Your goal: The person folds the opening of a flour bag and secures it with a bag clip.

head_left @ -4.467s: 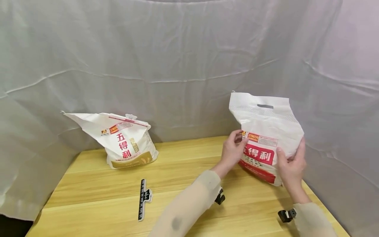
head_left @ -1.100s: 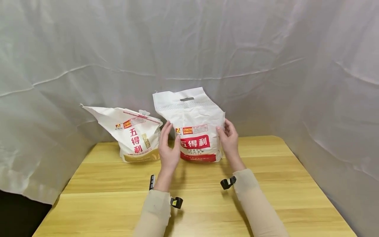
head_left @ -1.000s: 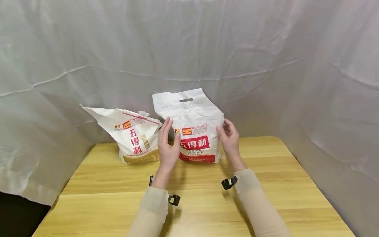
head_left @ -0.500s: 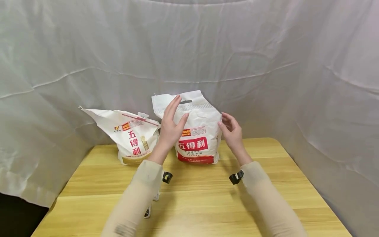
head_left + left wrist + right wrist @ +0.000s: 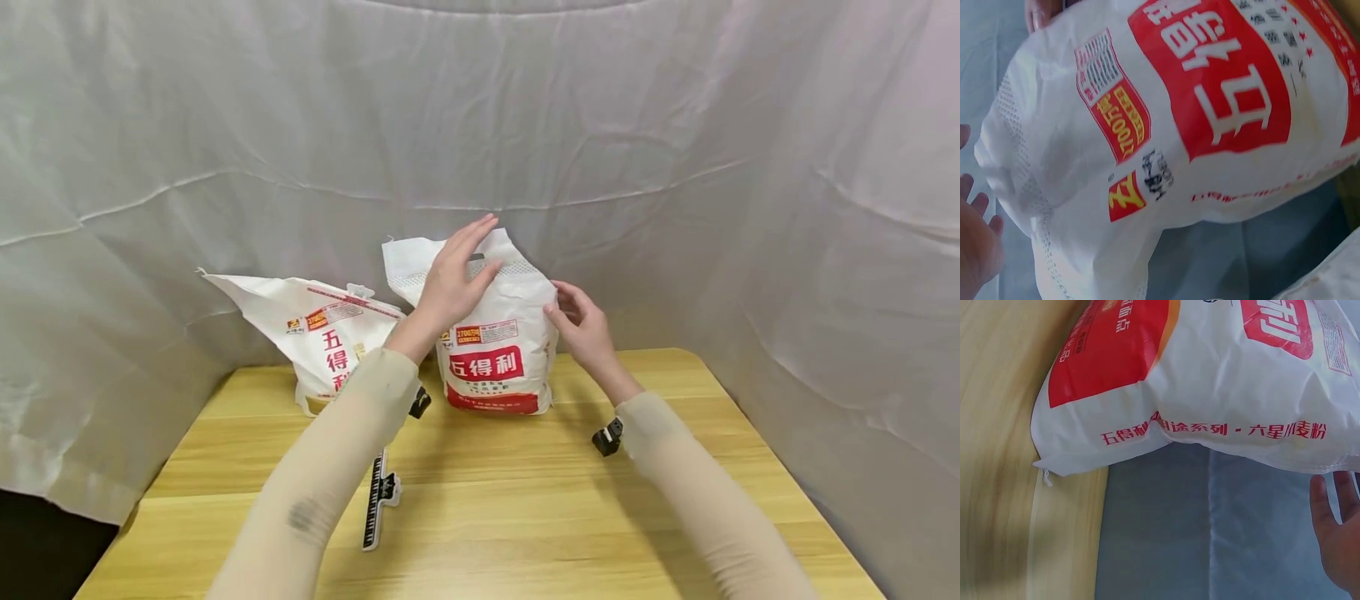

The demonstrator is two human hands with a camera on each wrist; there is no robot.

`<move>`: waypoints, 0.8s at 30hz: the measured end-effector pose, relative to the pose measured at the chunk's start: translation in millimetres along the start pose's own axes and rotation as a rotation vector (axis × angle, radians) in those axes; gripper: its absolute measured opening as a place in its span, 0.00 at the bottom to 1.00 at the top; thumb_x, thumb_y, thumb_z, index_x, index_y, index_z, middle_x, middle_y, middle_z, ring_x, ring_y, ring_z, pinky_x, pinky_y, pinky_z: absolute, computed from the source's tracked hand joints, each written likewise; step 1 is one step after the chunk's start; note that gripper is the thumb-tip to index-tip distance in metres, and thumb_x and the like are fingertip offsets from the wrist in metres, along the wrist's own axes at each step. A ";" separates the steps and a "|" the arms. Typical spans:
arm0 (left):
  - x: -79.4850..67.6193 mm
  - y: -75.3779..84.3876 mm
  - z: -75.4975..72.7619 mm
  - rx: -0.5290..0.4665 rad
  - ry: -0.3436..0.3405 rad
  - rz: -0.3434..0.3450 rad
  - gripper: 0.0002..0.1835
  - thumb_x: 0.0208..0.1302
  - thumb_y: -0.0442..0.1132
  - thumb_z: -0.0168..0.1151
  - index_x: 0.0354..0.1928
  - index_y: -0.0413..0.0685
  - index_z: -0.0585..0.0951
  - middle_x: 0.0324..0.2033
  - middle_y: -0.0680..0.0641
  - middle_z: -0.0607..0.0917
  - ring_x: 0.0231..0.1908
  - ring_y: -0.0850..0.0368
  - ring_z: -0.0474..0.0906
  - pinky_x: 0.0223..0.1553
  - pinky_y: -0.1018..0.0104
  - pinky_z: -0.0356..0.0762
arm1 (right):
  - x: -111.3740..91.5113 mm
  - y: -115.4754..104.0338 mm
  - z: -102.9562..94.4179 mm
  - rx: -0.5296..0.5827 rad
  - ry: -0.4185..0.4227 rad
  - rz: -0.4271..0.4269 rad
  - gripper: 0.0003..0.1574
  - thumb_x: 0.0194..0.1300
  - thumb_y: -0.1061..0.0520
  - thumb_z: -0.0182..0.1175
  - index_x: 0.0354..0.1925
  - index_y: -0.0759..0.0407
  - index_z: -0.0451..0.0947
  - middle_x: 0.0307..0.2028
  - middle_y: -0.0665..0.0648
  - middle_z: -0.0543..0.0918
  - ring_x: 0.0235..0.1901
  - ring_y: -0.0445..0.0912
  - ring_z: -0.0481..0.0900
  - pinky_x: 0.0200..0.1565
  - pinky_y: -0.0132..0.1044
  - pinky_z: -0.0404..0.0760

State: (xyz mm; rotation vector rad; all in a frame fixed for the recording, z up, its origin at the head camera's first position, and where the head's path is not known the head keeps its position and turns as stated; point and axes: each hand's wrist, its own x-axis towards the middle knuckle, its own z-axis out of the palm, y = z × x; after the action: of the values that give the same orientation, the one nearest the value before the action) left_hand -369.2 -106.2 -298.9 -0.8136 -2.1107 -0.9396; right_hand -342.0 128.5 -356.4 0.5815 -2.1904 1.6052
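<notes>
A white flour bag [image 5: 491, 333] with red label panels stands upright at the back of the table. My left hand [image 5: 453, 287], fingers straight, is in front of its punched handle top; in the left wrist view its fingers [image 5: 979, 206] show beside the bag's top end. My right hand [image 5: 585, 329] touches the bag's upper right corner, thumb on the front and fingers at the edge. In the right wrist view the fingertips [image 5: 1319, 487] meet the bag's lower edge. A second flour bag [image 5: 300, 317], with gold print, leans at left, partly behind my left forearm.
A black and white piano-key clip [image 5: 375, 504] lies on the wooden table [image 5: 525, 517] beside my left forearm. Grey cloth [image 5: 675, 208] hangs close behind and along both sides. Wrist cameras [image 5: 607, 437] are strapped under both sleeves.
The red-labelled bag has come from the right side to beside the other bag. My left hand has since left its side and risen to its top; my right hand has shifted up to its corner.
</notes>
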 end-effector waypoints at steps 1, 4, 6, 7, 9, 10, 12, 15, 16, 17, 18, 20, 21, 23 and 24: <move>2.8 -0.8 0.7 0.018 -0.024 -0.009 0.32 0.72 0.37 0.66 0.75 0.45 0.70 0.75 0.45 0.71 0.75 0.50 0.64 0.77 0.63 0.53 | 0.2 -0.5 -0.5 -0.002 0.001 0.004 0.28 0.76 0.63 0.60 0.69 0.72 0.70 0.58 0.74 0.80 0.57 0.61 0.79 0.61 0.48 0.79; 10.6 -2.6 1.3 0.080 -0.101 -0.041 0.32 0.73 0.39 0.65 0.76 0.47 0.70 0.75 0.46 0.70 0.76 0.52 0.63 0.77 0.63 0.53 | 0.7 -0.7 -1.0 -0.011 0.008 0.019 0.27 0.76 0.63 0.60 0.68 0.72 0.71 0.56 0.74 0.81 0.54 0.58 0.80 0.55 0.36 0.78; 14.5 -4.0 1.1 0.117 -0.147 -0.074 0.32 0.74 0.40 0.65 0.76 0.49 0.70 0.75 0.47 0.71 0.76 0.52 0.63 0.77 0.63 0.53 | 1.1 -1.0 -0.9 -0.012 0.009 0.029 0.26 0.75 0.63 0.60 0.67 0.72 0.71 0.55 0.74 0.81 0.52 0.56 0.80 0.51 0.30 0.77; 16.0 -4.4 0.8 0.132 -0.167 -0.090 0.31 0.74 0.41 0.64 0.76 0.50 0.69 0.75 0.48 0.71 0.75 0.52 0.63 0.77 0.63 0.54 | 1.2 -1.5 -0.8 -0.012 0.009 0.032 0.26 0.75 0.63 0.60 0.67 0.72 0.72 0.54 0.74 0.82 0.51 0.55 0.80 0.49 0.28 0.77; 18.1 -5.2 0.5 0.159 -0.204 -0.118 0.31 0.75 0.43 0.63 0.77 0.52 0.69 0.74 0.48 0.72 0.75 0.52 0.64 0.77 0.61 0.55 | 1.3 -2.7 -0.4 -0.012 0.011 0.031 0.26 0.75 0.64 0.60 0.67 0.72 0.72 0.53 0.74 0.82 0.49 0.53 0.80 0.48 0.27 0.77; 18.9 -5.4 0.3 0.169 -0.218 -0.129 0.31 0.75 0.43 0.63 0.77 0.53 0.69 0.74 0.48 0.72 0.75 0.52 0.64 0.77 0.60 0.55 | 1.2 -3.0 -0.2 -0.017 0.013 0.029 0.26 0.75 0.64 0.60 0.66 0.72 0.72 0.52 0.74 0.82 0.48 0.52 0.80 0.47 0.26 0.77; 19.5 -6.0 0.3 0.180 -0.236 -0.144 0.30 0.76 0.44 0.62 0.77 0.54 0.69 0.74 0.48 0.72 0.75 0.51 0.64 0.77 0.58 0.55 | 1.0 -3.9 0.5 -0.018 0.016 0.023 0.25 0.75 0.65 0.60 0.66 0.73 0.72 0.51 0.74 0.82 0.46 0.50 0.80 0.46 0.26 0.77; 19.4 -7.0 0.9 0.193 -0.240 -0.146 0.30 0.76 0.44 0.62 0.76 0.53 0.70 0.73 0.47 0.73 0.74 0.50 0.65 0.76 0.57 0.56 | 0.2 -5.0 2.0 -0.012 0.015 0.020 0.25 0.74 0.65 0.60 0.65 0.74 0.72 0.50 0.74 0.81 0.44 0.47 0.79 0.45 0.26 0.77; 19.3 -7.5 1.1 0.198 -0.236 -0.144 0.29 0.75 0.44 0.63 0.76 0.53 0.71 0.73 0.47 0.74 0.74 0.50 0.66 0.76 0.57 0.57 | 0.1 -5.2 2.6 -0.008 0.014 0.023 0.25 0.74 0.65 0.60 0.66 0.74 0.72 0.50 0.74 0.81 0.43 0.46 0.79 0.44 0.25 0.77; 19.1 -8.0 1.5 0.200 -0.231 -0.140 0.29 0.75 0.44 0.63 0.75 0.53 0.71 0.72 0.47 0.74 0.73 0.50 0.67 0.75 0.56 0.58 | -0.2 -5.7 3.2 -0.001 0.013 0.026 0.25 0.74 0.65 0.60 0.66 0.74 0.72 0.49 0.74 0.81 0.43 0.45 0.78 0.44 0.25 0.77; 18.9 -8.3 1.9 0.202 -0.224 -0.136 0.29 0.75 0.44 0.64 0.75 0.52 0.72 0.71 0.46 0.75 0.72 0.49 0.68 0.75 0.56 0.60 | -0.5 -5.9 3.5 -0.001 0.013 0.031 0.25 0.75 0.65 0.60 0.66 0.74 0.72 0.49 0.74 0.81 0.43 0.45 0.78 0.44 0.25 0.77; 18.8 -8.2 2.3 0.203 -0.206 -0.126 0.28 0.74 0.43 0.65 0.73 0.52 0.74 0.68 0.46 0.77 0.69 0.49 0.71 0.72 0.55 0.64 | -1.0 -6.4 3.9 0.000 0.014 0.035 0.25 0.75 0.65 0.60 0.65 0.74 0.72 0.49 0.73 0.81 0.42 0.44 0.78 0.43 0.25 0.77; 18.9 -8.0 2.4 0.203 -0.197 -0.121 0.28 0.73 0.43 0.66 0.72 0.52 0.75 0.66 0.46 0.78 0.68 0.48 0.72 0.70 0.55 0.66 | -0.9 -6.5 4.0 0.000 0.015 0.032 0.25 0.74 0.66 0.60 0.65 0.74 0.72 0.48 0.73 0.81 0.42 0.44 0.78 0.42 0.24 0.77; 19.8 -7.4 2.2 0.202 -0.180 -0.117 0.27 0.71 0.42 0.68 0.70 0.52 0.77 0.63 0.45 0.80 0.64 0.48 0.75 0.67 0.54 0.70 | -0.3 -6.5 3.9 -0.001 0.016 0.024 0.24 0.74 0.66 0.61 0.64 0.75 0.72 0.48 0.73 0.80 0.41 0.45 0.77 0.42 0.24 0.77; 20.5 -6.9 1.9 0.201 -0.173 -0.116 0.26 0.71 0.42 0.69 0.69 0.51 0.78 0.61 0.45 0.80 0.62 0.48 0.76 0.65 0.55 0.71 | 0.3 -6.5 3.9 -0.003 0.016 0.017 0.24 0.74 0.66 0.61 0.64 0.75 0.72 0.47 0.73 0.80 0.40 0.45 0.77 0.42 0.24 0.77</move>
State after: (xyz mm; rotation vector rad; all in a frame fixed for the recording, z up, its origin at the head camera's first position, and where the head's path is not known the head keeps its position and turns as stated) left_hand -386.8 -103.1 -286.6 -0.6971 -2.3785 -0.7212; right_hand -339.0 123.0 -352.1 0.5482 -2.1915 1.6092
